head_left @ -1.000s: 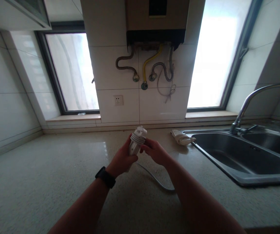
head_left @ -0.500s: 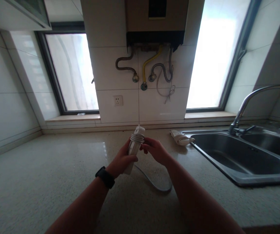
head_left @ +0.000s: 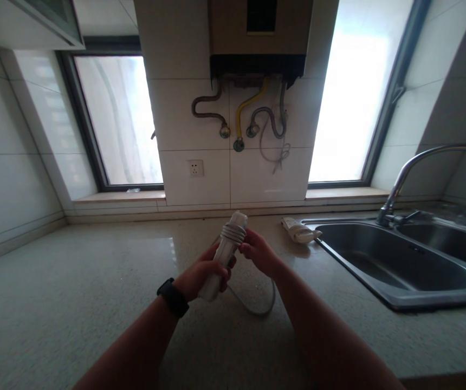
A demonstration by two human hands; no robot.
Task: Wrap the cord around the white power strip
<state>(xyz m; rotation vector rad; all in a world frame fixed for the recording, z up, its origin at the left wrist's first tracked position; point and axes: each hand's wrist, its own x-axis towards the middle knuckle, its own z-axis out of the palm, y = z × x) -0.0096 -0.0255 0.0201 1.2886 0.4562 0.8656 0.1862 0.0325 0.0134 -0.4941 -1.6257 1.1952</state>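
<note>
My left hand (head_left: 202, 275) is wrapped around the lower half of a long white power strip (head_left: 225, 254), tilted with its top end to the right. White cord (head_left: 233, 234) is wound in several turns about the strip's upper part. At the right side of these turns, my right hand (head_left: 260, 253) has its fingers closed on the cord; the exact pinch is partly hidden. A slack loop of cord (head_left: 259, 314) hangs below, between my forearms.
A stainless steel double sink (head_left: 379, 271) with a tall faucet (head_left: 397, 189) is set into the counter (head_left: 74, 281) at right. Beside its rim lies a white bundled item (head_left: 300, 232). A wall socket (head_left: 195, 168) and a water heater (head_left: 257, 40) with hoses are on the wall ahead.
The power strip has turned in my left hand, leaning further right and showing more of its lower end. The hanging cord loop has become narrower and shifted left.
</note>
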